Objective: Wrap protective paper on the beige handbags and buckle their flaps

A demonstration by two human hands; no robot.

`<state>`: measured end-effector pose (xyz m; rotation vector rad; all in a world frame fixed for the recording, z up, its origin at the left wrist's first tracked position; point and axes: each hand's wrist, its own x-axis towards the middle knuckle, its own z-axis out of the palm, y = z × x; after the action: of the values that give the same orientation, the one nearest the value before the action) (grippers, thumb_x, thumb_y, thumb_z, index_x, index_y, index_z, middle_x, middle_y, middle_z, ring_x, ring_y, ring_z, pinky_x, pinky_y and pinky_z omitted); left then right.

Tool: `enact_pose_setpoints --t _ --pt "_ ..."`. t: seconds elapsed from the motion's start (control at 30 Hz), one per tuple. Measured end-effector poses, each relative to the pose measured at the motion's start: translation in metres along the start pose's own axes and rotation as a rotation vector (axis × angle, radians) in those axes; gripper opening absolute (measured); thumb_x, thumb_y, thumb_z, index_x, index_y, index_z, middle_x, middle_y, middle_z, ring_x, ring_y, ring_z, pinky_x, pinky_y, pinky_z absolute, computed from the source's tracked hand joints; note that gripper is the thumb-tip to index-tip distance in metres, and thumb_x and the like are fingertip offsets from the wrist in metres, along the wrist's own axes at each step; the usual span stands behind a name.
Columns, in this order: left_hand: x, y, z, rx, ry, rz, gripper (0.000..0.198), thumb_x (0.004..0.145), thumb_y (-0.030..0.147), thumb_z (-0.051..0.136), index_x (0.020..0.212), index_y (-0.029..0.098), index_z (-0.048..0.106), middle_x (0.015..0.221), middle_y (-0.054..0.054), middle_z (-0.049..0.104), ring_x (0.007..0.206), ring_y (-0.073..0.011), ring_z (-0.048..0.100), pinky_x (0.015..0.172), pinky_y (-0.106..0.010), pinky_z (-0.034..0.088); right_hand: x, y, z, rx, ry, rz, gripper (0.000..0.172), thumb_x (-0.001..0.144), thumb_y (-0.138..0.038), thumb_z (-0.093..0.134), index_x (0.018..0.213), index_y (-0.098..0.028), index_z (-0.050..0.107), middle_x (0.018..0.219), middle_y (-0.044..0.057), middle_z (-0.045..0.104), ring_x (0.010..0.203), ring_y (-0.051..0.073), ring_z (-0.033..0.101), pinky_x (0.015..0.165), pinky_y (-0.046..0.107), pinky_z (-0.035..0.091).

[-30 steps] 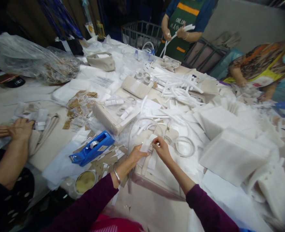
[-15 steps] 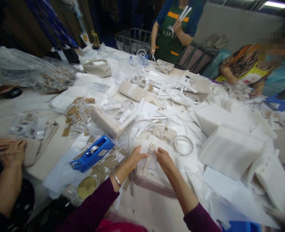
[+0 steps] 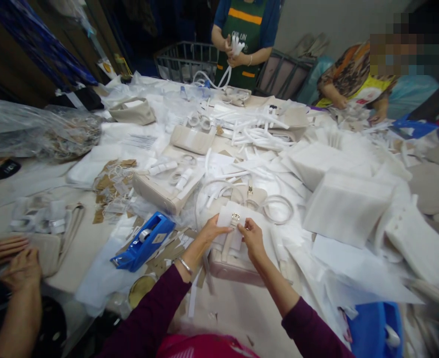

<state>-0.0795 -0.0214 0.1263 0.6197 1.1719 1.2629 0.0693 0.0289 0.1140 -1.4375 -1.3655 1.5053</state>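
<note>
A beige handbag (image 3: 237,271) lies on the table in front of me, its strap running up to a metal buckle (image 3: 235,217). Behind the buckle is a white padding sheet (image 3: 224,213). My left hand (image 3: 211,233) grips the sheet and strap from the left, thumb on top just below the buckle and fingers hidden beneath. From the right, my right hand (image 3: 252,237) pinches at the strap end beside the buckle; its exact hold is partly hidden. A coiled beige strap (image 3: 278,209) lies just beyond the bag.
A blue tape dispenser (image 3: 144,242) stands left of my left arm, and another blue dispenser (image 3: 376,328) is at lower right. Stacks of white foam sheets (image 3: 348,206) fill the right side. A co-worker's hands (image 3: 23,263) rest on a bag at left; two more people work across the table.
My view has shifted, bringing the lower-right dispenser further into sight. My right fingers have moved slightly closer in below the buckle. The co-worker opposite now has both hands on white tubes.
</note>
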Motion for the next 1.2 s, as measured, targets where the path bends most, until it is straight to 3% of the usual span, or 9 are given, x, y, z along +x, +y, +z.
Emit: enact_pose_setpoints --t 0.17,0.33,0.53,0.87,0.93,1.07,1.2 --pt "0.003 -0.003 0.001 0.061 -0.04 -0.017 0.062 0.058 0.026 0.079 0.115 0.014 0.057 0.107 -0.011 0.067 0.091 -0.0218 0.063 0.084 -0.034 0.048 0.0 0.005 -0.003 -0.147 0.079 -0.096 0.017 0.066 -0.035 0.057 0.074 -0.023 0.049 0.062 -0.004 0.046 0.054 0.013 0.042 0.045 0.024 0.033" --pt "0.007 -0.012 0.006 0.237 0.042 -0.029 0.054 0.057 0.019 0.076 0.107 0.014 0.057 0.097 -0.007 0.068 0.085 -0.0201 0.062 0.075 -0.03 0.048 -0.007 0.008 -0.006 -0.204 0.089 -0.091 0.014 0.066 -0.029 0.053 0.075 -0.024 0.043 0.062 -0.005 0.043 0.052 0.013 0.04 0.045 0.024 0.032" --pt "0.01 -0.018 0.009 0.202 0.07 -0.03 0.041 0.057 0.01 0.066 0.096 0.015 0.055 0.086 -0.003 0.066 0.077 -0.0165 0.061 0.071 -0.026 0.047 -0.007 0.009 -0.007 -0.207 0.067 -0.056 0.017 0.066 -0.026 0.049 0.083 -0.023 0.045 0.066 -0.005 0.047 0.052 0.013 0.041 0.047 0.024 0.033" --pt "0.012 -0.018 0.011 0.288 0.108 0.008 0.045 0.057 0.011 0.066 0.101 0.015 0.055 0.09 -0.004 0.066 0.079 -0.0183 0.061 0.07 -0.028 0.047 -0.006 -0.003 -0.005 -0.152 0.062 -0.045 0.028 0.066 -0.027 0.053 0.094 -0.022 0.052 0.062 -0.005 0.046 0.054 0.013 0.043 0.045 0.022 0.036" --pt "0.013 -0.021 0.009 0.268 0.109 0.022 0.044 0.057 0.011 0.066 0.1 0.015 0.055 0.09 -0.004 0.066 0.081 -0.0185 0.061 0.071 -0.028 0.048 -0.009 -0.008 -0.008 -0.08 0.024 0.004 0.032 0.069 -0.034 0.057 0.099 -0.022 0.054 0.065 -0.004 0.048 0.057 0.014 0.046 0.046 0.023 0.039" --pt "0.013 -0.025 0.003 0.187 0.099 0.046 0.045 0.058 0.011 0.067 0.101 0.015 0.056 0.094 -0.004 0.066 0.085 -0.0176 0.061 0.077 -0.028 0.047 -0.014 -0.016 -0.019 0.187 -0.184 0.123 0.045 0.075 -0.052 0.056 0.109 -0.023 0.057 0.075 0.001 0.059 0.067 0.016 0.055 0.056 0.027 0.046" --pt "0.011 -0.02 0.002 0.146 0.072 0.047 0.045 0.056 0.01 0.069 0.1 0.013 0.058 0.092 -0.004 0.067 0.082 -0.0167 0.061 0.076 -0.027 0.047 -0.006 -0.015 -0.027 0.334 -0.352 0.182 0.041 0.069 -0.048 0.068 0.101 -0.021 0.062 0.081 0.003 0.064 0.071 0.016 0.057 0.066 0.03 0.048"
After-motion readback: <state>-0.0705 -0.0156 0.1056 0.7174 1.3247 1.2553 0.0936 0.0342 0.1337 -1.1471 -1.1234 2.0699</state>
